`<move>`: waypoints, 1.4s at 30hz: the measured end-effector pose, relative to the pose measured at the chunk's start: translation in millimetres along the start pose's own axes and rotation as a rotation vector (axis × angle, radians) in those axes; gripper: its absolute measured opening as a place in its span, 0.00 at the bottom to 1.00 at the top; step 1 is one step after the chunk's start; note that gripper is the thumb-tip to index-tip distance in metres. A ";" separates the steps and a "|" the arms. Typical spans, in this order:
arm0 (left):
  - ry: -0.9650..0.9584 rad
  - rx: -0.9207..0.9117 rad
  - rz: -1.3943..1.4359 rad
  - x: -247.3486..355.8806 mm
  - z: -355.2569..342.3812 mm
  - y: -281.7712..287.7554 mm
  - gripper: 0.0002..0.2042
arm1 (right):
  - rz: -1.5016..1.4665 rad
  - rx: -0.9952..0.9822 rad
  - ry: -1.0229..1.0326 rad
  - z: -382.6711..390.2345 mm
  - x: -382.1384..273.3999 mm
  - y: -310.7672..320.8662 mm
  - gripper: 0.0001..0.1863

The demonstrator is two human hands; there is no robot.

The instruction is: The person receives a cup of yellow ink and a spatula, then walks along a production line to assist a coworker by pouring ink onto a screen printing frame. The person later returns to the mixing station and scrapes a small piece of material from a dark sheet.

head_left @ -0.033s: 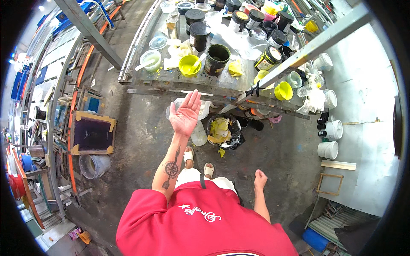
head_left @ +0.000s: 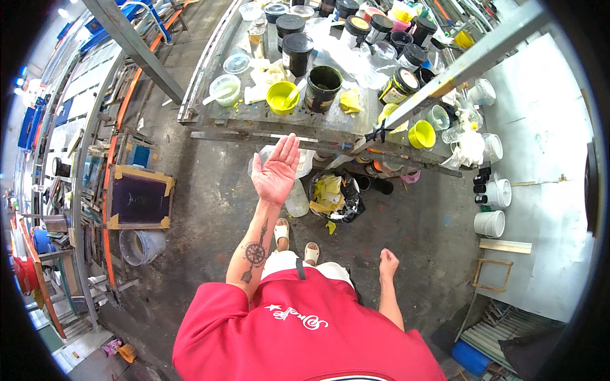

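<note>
My left hand (head_left: 277, 171) is held out in front of me, palm up, fingers straight, with nothing on it. It is in front of the near edge of a grey worktable (head_left: 254, 130). On that table, beyond the hand, stand a yellow-green bowl (head_left: 277, 101) with a pale spatula in it and a dark open tub (head_left: 321, 95). To their left is a clear tub (head_left: 222, 95) with a white scraper. Down by my right side, my right hand (head_left: 388, 263) hangs with its fingers curled into a loose fist. No object shows in it, and it touches nothing.
A bin lined with a black bag (head_left: 346, 203) stands on the floor before me. Overhead, a metal beam (head_left: 470, 63) slants across the table's right side. On the left, a framed screen (head_left: 141, 198) leans near a translucent bucket (head_left: 141, 246). White buckets (head_left: 489, 223) line the right.
</note>
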State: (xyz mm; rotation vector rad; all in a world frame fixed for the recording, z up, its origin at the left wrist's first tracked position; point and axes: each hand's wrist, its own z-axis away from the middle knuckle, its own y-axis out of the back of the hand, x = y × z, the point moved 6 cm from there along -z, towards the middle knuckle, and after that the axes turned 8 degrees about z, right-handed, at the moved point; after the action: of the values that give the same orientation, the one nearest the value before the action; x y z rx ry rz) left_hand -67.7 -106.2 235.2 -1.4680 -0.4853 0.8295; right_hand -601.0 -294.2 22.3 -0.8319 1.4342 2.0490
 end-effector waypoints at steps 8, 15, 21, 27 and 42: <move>0.083 -0.133 -0.044 -48.0 80.7 -36.8 0.30 | -0.533 -0.409 -0.025 28.9 -117.7 -25.7 0.13; 0.037 0.058 -0.480 -93.3 129.1 28.4 0.22 | -0.518 -0.230 0.189 52.3 -150.6 -7.5 0.10; -0.048 0.266 -0.603 -116.3 202.7 75.0 0.09 | -0.632 -0.517 0.294 94.1 -197.1 -20.2 0.08; -0.090 0.235 -0.641 -112.1 251.0 53.7 0.20 | -0.528 -0.675 0.333 138.8 -227.5 -35.2 0.30; -0.672 0.058 -1.438 87.8 381.2 -29.1 0.24 | -0.339 -1.347 0.628 367.2 -297.2 -219.1 0.14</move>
State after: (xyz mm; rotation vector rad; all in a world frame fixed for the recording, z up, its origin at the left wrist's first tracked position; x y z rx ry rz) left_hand -287.4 215.9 277.5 -0.4280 -1.7096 0.0958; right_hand -315.5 106.9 191.9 -2.1555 -0.1747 2.3868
